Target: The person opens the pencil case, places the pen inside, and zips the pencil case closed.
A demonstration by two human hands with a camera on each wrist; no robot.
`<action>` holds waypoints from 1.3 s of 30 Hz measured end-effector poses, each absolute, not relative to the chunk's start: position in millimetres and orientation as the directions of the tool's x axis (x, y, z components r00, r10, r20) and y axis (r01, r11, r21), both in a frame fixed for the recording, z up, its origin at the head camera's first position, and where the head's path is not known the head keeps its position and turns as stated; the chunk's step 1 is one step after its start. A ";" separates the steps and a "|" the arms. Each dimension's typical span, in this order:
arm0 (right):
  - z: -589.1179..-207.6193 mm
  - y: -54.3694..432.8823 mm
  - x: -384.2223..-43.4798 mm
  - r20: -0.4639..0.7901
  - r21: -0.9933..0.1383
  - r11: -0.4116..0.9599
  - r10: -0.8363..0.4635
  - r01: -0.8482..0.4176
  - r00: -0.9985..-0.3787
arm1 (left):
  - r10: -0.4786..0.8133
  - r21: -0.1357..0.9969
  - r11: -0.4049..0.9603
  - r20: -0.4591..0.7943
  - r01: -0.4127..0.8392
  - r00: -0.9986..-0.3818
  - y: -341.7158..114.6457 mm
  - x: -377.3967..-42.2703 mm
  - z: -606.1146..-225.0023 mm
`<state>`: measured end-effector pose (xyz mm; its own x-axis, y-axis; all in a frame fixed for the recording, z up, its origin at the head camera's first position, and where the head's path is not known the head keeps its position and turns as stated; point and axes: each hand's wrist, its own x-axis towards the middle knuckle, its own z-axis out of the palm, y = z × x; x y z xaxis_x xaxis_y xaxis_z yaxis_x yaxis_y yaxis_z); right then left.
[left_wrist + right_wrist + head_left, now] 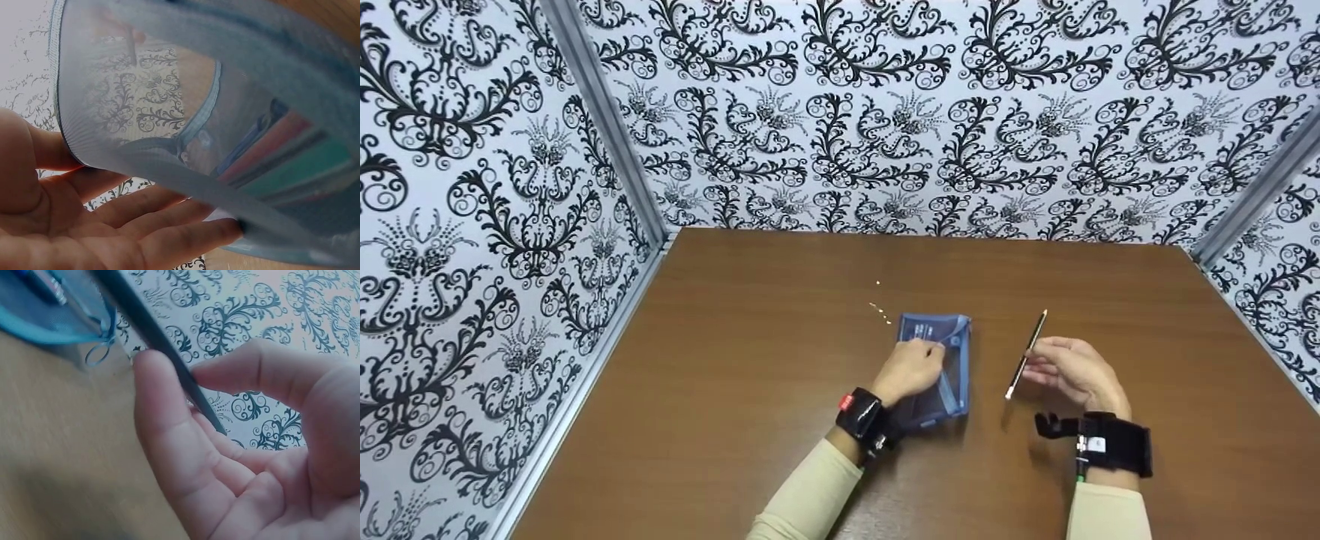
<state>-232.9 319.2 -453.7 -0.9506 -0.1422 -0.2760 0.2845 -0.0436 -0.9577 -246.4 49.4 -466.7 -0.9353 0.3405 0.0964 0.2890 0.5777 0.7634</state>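
Note:
My left hand (911, 371) grips a blue mesh pencil pouch (958, 367) by its edge, holding it tilted over the table. The left wrist view shows the pouch (152, 154) close up, its thin mesh between thumb and fingers; reddish and green long items (304, 169) show through the mesh. To the right of the pouch, my right hand (1076, 371) pinches a slim dark pencil (1035, 334) between thumb and forefinger. This pencil (146, 323) slants across the right wrist view. Beyond it, at upper left, lies the pouch's corner with a zip ring (98, 354).
A few small whitish specks (880, 311) lie on the brown table (735, 360) left of the pouch. Patterned black-and-white panels (877, 150) rise behind the table and on both sides, with metal posts (615, 135) at the corners.

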 end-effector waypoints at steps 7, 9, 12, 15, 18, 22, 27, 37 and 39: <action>-453.6 316.7 -233.4 -0.246 -0.954 -0.128 -0.171 0.269 -0.954 | 0.331 0.757 0.593 0.082 0.275 -0.940 50.3 -246.7 -466.3; -454.3 315.5 -233.3 -0.245 -0.954 -0.131 -0.165 0.268 -0.955 | 0.333 0.758 0.592 0.080 0.274 -0.940 50.4 -246.6 -466.2; -455.2 312.0 -233.9 -0.245 -0.955 -0.133 -0.157 0.266 -0.957 | 0.333 0.761 0.590 0.078 0.272 -0.940 50.6 -246.6 -465.7; -455.6 306.5 -234.9 -0.239 -0.955 -0.143 -0.149 0.260 -0.960 | 0.328 0.770 0.583 0.069 0.259 -0.942 50.6 -246.6 -465.0; -456.5 300.8 -236.1 -0.238 -0.955 -0.145 -0.144 0.258 -0.961 | 0.322 0.783 0.572 0.060 0.245 -0.945 50.6 -246.6 -464.8; -458.4 293.6 -237.7 -0.242 -0.955 -0.141 -0.140 0.261 -0.960 | 0.321 0.785 0.570 0.058 0.242 -0.945 50.6 -246.5 -465.8; -461.4 284.7 -239.9 -0.244 -0.955 -0.142 -0.129 0.262 -0.961 | 0.318 0.788 0.566 0.061 0.241 -0.946 50.2 -246.3 -466.9; -464.4 272.6 -242.1 -0.243 -0.956 -0.138 -0.127 0.260 -0.962 | 0.321 0.777 0.580 0.058 0.245 -0.945 48.8 -245.9 -463.3; -465.0 270.7 -242.6 -0.246 -0.956 -0.133 -0.129 0.262 -0.961 | 0.315 0.785 0.573 0.052 0.234 -0.948 48.8 -245.8 -463.0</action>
